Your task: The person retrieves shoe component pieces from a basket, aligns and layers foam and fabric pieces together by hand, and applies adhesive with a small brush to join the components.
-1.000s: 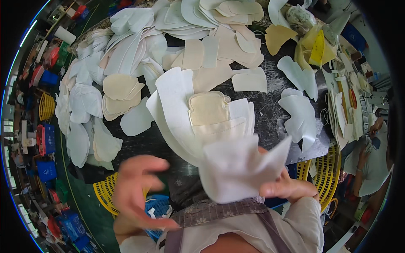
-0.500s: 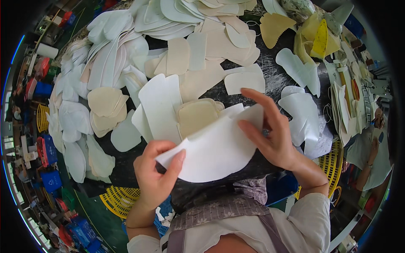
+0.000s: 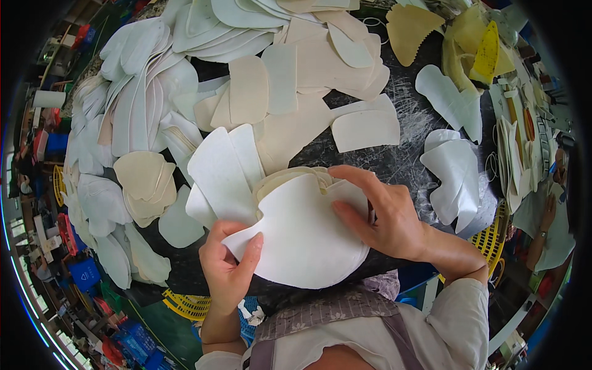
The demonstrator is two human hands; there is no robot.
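A white rounded sheet piece (image 3: 311, 240) with a notched, curved outline lies across the front of the table before me. My left hand (image 3: 227, 262) pinches its left corner, thumb on top and fingers under. At the upper right edge, my right hand (image 3: 394, 219) grips the sheet between thumb and fingers. Just behind it sits a small stack of cream padded pieces (image 3: 274, 183), partly hidden by the sheet. Long white panels (image 3: 219, 163) fan out beyond my left hand, and cream rounded pieces (image 3: 145, 185) are stacked farther left.
Piles of white and cream cut pieces (image 3: 139, 92) cover the far and left parts of the black table (image 3: 407, 92). White pieces (image 3: 453, 176) lie to the right, near a yellow tool (image 3: 487, 54). Yellow baskets (image 3: 490, 237) stand below the table edge. Another person's arm (image 3: 542, 228) shows at far right.
The sheet has gone from folded up and tilted to spread flatter, its notched far edge now showing. Both hands have moved slightly nearer me, still holding it.
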